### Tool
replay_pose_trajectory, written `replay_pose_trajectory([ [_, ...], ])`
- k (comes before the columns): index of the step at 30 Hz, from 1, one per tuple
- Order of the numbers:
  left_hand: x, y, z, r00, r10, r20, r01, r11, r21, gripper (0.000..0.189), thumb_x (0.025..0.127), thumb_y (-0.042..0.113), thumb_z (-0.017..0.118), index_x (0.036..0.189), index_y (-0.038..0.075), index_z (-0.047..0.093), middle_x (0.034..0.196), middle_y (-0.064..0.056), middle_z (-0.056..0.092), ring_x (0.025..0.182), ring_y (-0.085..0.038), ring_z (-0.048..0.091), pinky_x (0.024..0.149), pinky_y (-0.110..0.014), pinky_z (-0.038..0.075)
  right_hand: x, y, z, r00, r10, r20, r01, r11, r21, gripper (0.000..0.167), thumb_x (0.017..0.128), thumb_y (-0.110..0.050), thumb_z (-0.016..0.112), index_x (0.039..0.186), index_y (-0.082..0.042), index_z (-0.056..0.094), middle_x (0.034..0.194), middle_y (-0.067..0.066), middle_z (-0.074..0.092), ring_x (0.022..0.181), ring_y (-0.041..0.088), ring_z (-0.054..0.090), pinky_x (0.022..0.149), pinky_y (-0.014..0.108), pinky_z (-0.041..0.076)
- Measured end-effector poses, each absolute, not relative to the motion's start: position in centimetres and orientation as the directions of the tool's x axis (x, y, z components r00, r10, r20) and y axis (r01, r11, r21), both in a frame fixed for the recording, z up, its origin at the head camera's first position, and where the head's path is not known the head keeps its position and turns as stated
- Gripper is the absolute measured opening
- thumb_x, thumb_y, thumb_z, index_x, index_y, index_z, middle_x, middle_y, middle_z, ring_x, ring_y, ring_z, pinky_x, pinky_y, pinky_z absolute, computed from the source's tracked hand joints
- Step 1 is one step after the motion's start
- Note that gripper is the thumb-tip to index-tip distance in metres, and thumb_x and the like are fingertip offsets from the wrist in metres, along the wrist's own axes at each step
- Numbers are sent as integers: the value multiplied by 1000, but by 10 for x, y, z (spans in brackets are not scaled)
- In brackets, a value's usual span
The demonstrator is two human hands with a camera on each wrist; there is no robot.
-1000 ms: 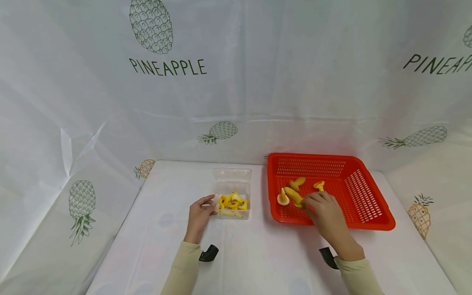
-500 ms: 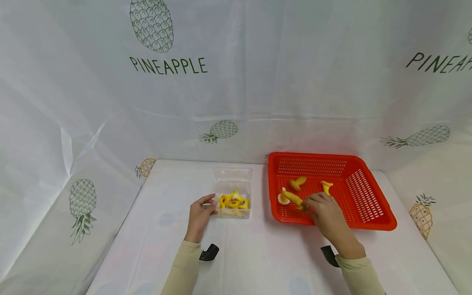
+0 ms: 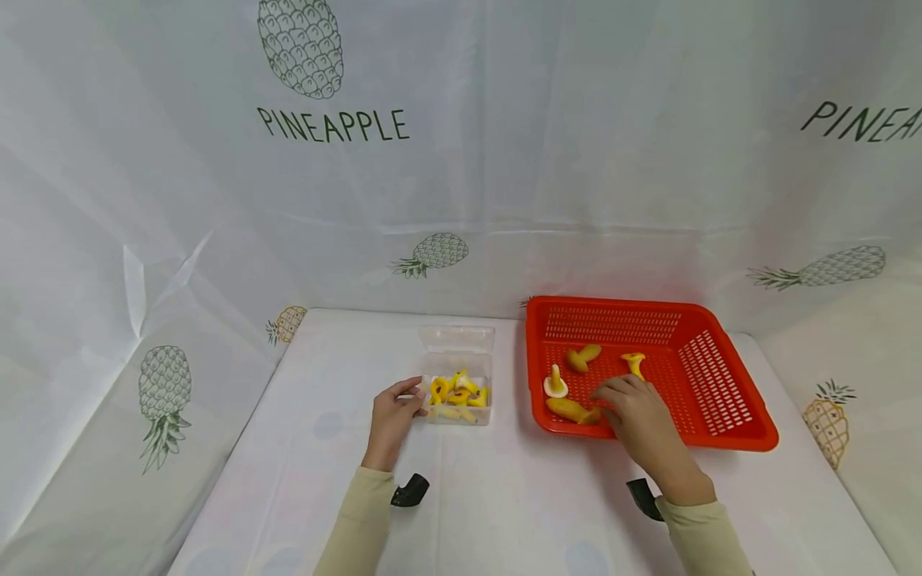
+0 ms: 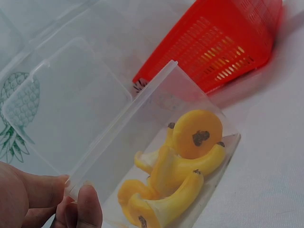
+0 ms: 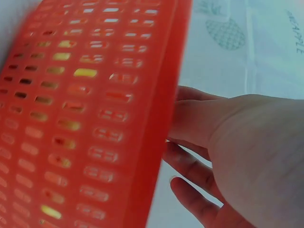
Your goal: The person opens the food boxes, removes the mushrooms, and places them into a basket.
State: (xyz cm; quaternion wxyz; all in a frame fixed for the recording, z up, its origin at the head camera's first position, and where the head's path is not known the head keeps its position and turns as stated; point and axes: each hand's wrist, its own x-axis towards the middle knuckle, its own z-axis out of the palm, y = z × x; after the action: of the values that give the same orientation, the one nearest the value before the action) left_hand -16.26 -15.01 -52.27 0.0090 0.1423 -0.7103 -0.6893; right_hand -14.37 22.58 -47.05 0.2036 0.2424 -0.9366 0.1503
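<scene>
My left hand [image 3: 392, 420] pinches the left rim of a small clear plastic box [image 4: 192, 88], thumb and fingers at its corner. Inside the box lie several yellow mushrooms [image 4: 185, 166] with dark tips. My right hand [image 3: 639, 416] reaches into a red slotted basket [image 3: 612, 305], fingers loosely extended right by the end of a brownish-yellow mushroom [image 3: 569, 410] lying near the basket's front wall. Behind it are a pale-capped mushroom [image 3: 555, 384], a brownish mushroom [image 3: 582, 358] and a bright yellow mushroom [image 3: 634, 364]. In the right wrist view the basket wall covers some fingertips.
The box's clear lid [image 3: 457, 339] stands raised at the back. A white cloth [image 3: 504, 496] covers the table, and a pineapple-print sheet [image 3: 598, 160] hangs behind. Black curved mounts [image 3: 410, 490] sit at both wrists.
The brownish-yellow mushroom that my right hand held tilted now lies lower, by the basket's front wall. The pale-capped one shows fully and the bright yellow one has shifted. My left hand stays put.
</scene>
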Motion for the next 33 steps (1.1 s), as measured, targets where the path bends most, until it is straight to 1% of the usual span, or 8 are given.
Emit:
replay_pose_trajectory([
  [3,-162,-150,-521,-960,-214,-179,-185,10,983,35,102,-4,65,136,-12,64,112,-21,60,77,-14,63,71,-26,63,-143,221,-468,-774,-405,487,-543,820,-181,35,65,10,95,94,-4,80,97,9,76,96,33,65,83,52,58],
  [5,-162,-150,-520,-960,-215,-179,-185,8,983,35,102,-4,65,136,-12,64,112,-21,61,78,-15,63,70,-25,63,-143,217,-466,-746,-415,521,-570,803,-176,36,64,11,95,93,-4,80,96,9,76,95,33,65,82,52,59],
  [10,-162,-150,-521,-957,-221,-186,-193,7,981,35,102,-3,65,136,-12,64,111,-20,61,81,-18,63,72,-28,64,-142,201,-462,-696,-425,579,-617,766,-180,37,64,10,96,95,-5,80,96,8,76,96,31,65,82,49,59],
  [15,-162,-150,-521,-956,-224,-190,-196,5,981,35,102,-3,65,136,-11,64,111,-19,60,82,-18,63,73,-29,64,-145,183,-463,-690,-438,576,-637,745,-197,36,67,5,96,98,-5,81,100,7,77,99,29,66,84,46,59],
  [20,-162,-150,-521,-956,-227,-184,-192,13,981,35,102,-3,65,135,-12,64,109,-17,60,80,-17,62,71,-26,63,-149,160,-468,-661,-474,581,-669,723,-172,36,69,2,97,99,-6,80,102,7,77,101,29,66,87,47,60],
  [24,-162,-150,-520,-955,-227,-190,-197,8,980,34,102,-4,65,135,-11,65,108,-16,60,80,-16,62,71,-26,63,-153,140,-475,-663,-494,562,-681,709,-180,37,70,1,97,101,-9,80,104,4,76,102,26,66,90,44,61],
  [29,-161,-148,-519,-956,-224,-189,-195,6,981,34,102,-4,65,135,-11,65,109,-17,60,78,-16,61,73,-30,64,-157,117,-481,-681,-511,525,-687,694,-215,36,74,-2,96,106,-11,81,107,3,76,103,24,66,91,42,60],
  [33,-160,-147,-518,-959,-221,-178,-186,14,982,35,102,-4,65,135,-11,65,110,-17,60,78,-16,62,75,-33,65,-163,99,-484,-668,-525,528,-703,678,-215,35,76,-3,94,108,-11,80,109,4,76,105,25,66,91,40,59],
])
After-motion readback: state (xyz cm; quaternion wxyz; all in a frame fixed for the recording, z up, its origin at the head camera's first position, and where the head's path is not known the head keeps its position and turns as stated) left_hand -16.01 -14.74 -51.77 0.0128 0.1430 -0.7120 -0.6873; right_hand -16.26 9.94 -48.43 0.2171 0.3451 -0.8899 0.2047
